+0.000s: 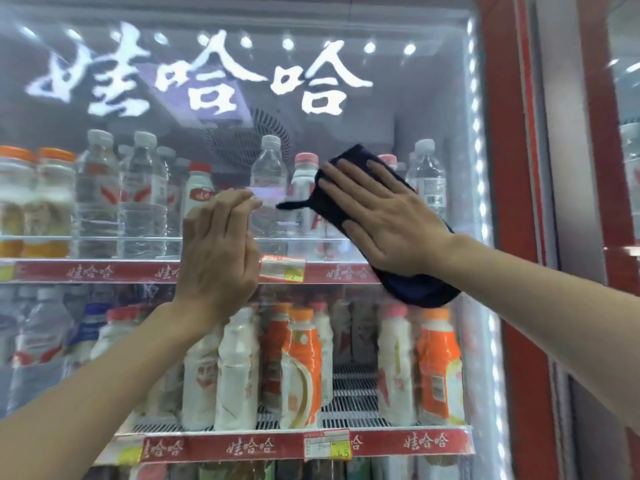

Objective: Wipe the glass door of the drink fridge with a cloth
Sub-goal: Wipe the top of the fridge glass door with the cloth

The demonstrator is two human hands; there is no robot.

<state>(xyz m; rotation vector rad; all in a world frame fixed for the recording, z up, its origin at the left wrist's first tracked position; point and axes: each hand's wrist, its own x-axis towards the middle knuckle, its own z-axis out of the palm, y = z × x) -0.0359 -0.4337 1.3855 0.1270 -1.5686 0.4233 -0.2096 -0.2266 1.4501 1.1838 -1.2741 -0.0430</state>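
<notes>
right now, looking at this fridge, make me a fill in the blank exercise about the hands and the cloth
1. The right hand presses the dark blue fabric cloth flat against the fridge's clear ____ door.
2. The empty left hand is to the ____ of the cloth.
3. The large brush-style characters across the door's top are ____.
Missing words: glass; left; white.

Clear water bottles [268, 164] are lined up on the upper shelf, orange bottles [438, 368] below; price tags [282, 268] are fixed to red shelf strips [86, 271].
</notes>
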